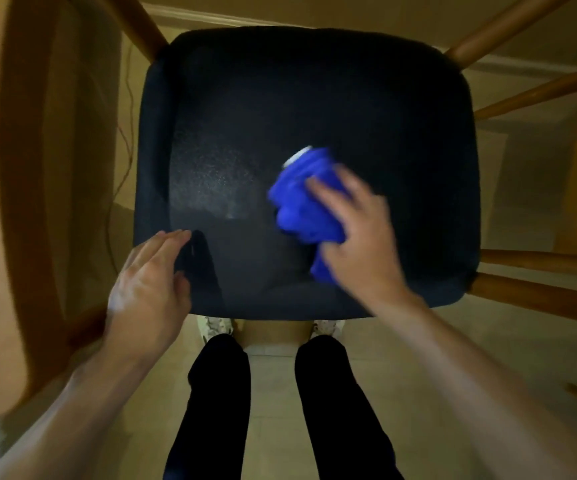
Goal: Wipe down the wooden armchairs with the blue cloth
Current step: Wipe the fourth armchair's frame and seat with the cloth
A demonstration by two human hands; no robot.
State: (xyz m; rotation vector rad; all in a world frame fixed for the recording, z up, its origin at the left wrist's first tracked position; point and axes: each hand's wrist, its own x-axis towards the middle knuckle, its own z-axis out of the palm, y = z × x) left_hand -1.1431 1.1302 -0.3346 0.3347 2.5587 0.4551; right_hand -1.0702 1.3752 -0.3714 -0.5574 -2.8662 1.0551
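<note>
I look straight down on an armchair with a dark cushioned seat (314, 109) and wooden arms; the left arm (27, 188) curves down the left side. My right hand (359, 233) presses the bunched blue cloth (306, 202) flat onto the seat, right of its middle; the hand is blurred. A small white patch shows at the cloth's far edge. My left hand (148, 289) rests with fingers together on the seat's front left corner, holding nothing.
Wooden rails (536, 265) of the chair frame stick out on the right. My legs in black trousers (335, 403) stand on the pale tiled floor, shoes right at the seat's front edge. A thin cable (126, 140) hangs left of the seat.
</note>
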